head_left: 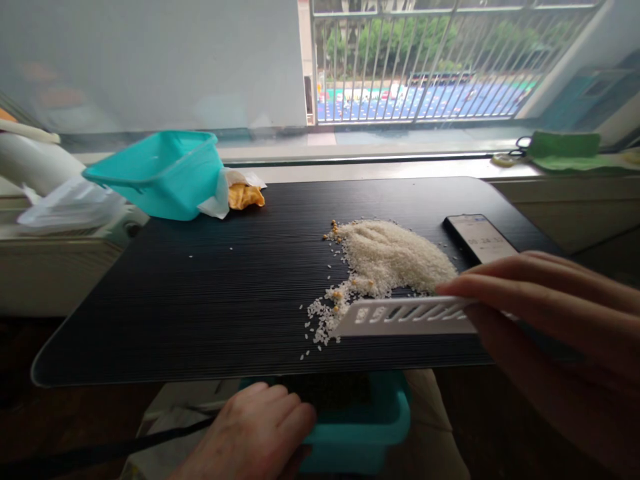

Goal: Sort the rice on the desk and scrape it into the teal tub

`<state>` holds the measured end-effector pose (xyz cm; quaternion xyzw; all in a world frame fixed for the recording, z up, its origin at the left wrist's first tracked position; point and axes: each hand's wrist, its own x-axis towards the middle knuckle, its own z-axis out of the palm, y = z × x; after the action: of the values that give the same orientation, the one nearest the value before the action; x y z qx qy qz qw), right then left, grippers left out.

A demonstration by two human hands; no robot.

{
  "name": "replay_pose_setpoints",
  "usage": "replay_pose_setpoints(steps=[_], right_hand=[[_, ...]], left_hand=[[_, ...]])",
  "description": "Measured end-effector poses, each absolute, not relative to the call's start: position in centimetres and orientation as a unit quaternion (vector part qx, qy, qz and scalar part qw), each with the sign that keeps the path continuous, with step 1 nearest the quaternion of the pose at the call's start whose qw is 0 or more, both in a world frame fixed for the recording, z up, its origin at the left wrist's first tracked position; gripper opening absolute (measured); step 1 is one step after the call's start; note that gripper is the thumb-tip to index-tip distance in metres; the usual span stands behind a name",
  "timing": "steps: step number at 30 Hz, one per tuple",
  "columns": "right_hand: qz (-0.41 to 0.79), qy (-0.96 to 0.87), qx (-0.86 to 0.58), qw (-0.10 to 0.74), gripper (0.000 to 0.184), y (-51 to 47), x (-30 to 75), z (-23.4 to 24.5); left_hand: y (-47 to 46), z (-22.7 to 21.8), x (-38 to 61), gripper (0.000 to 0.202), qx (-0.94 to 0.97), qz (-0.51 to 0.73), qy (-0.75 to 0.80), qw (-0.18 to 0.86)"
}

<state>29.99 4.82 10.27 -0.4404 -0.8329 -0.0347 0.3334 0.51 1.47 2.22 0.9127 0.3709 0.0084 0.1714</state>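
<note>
My right hand (pixel 555 313) pinches a flat white slotted plastic piece (pixel 410 317) between thumb and fingers. Its long edge lies low over the near side of a pile of white rice (pixel 395 257) on the dark table. Several small yellow beans or kernels (pixel 334 230) lie at the pile's left edge, with a few more among the loose grains in front. Below the table edge, my left hand (pixel 265 423) is curled over the rim of a teal plastic bin (pixel 357 433). Small dark contents show inside that bin, too dim to name.
At the table's (pixel 200 313) back left stands another teal bin (pixel 170 180), beside a crumpled white and orange-brown wrapper (pixel 245 195). A phone (pixel 483 239) lies right of the rice. On the sill are scissors (pixel 523 147), a tape roll (pixel 504 160) and a green item (pixel 565 150).
</note>
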Motion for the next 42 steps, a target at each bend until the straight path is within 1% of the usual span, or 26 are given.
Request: replay_pose_setpoints(steps=[3,5,10,17,21,25,28,31,33,34,38,42], right_hand=[[-0.083,-0.821,-0.461,0.327,0.029,5.2,30.7,10.3],[-0.096,-0.815,-0.47,0.326,0.032,5.4,30.7,10.2],[-0.073,-0.82,-0.473,0.314,0.026,5.3,30.2,9.9],[-0.054,-0.829,-0.455,0.322,0.033,4.8,30.7,10.0],[-0.038,-0.818,-0.476,0.322,0.023,4.5,30.9,9.4],[-0.019,-0.812,-0.494,0.311,0.024,3.7,31.5,8.4],[-0.005,-0.785,-0.527,0.325,0.019,3.0,32.0,8.0],[-0.024,-0.773,-0.539,0.332,0.019,2.9,31.9,8.4],[-0.037,-0.78,-0.53,0.331,0.021,3.3,31.6,8.9],[-0.053,-0.779,-0.521,0.344,0.021,3.6,31.4,9.2],[-0.099,-0.8,-0.493,0.328,0.026,5.1,30.5,9.9],[-0.109,-0.806,-0.489,0.316,0.024,6.4,29.6,10.2]], left_hand=[[1.6,2.0,0.9,0.023,0.917,0.031,0.363,0.162],[1.7,1.9,1.0,0.022,0.919,0.036,0.357,0.163],[1.8,2.0,1.0,0.021,0.92,0.035,0.355,0.165],[1.7,2.1,1.0,0.02,0.919,0.027,0.361,0.158],[1.7,2.1,1.2,0.018,0.919,0.034,0.363,0.15],[1.8,2.1,1.2,0.015,0.919,0.052,0.36,0.15],[1.8,2.1,1.2,0.012,0.922,0.065,0.352,0.148],[1.7,2.3,1.2,0.013,0.922,0.063,0.352,0.148],[1.8,2.3,1.4,0.018,0.92,0.051,0.356,0.155],[1.8,2.4,1.5,0.02,0.918,0.043,0.359,0.16],[1.8,2.4,1.6,0.026,0.914,0.022,0.364,0.177],[1.9,2.0,1.5,0.025,0.911,0.009,0.365,0.194]])
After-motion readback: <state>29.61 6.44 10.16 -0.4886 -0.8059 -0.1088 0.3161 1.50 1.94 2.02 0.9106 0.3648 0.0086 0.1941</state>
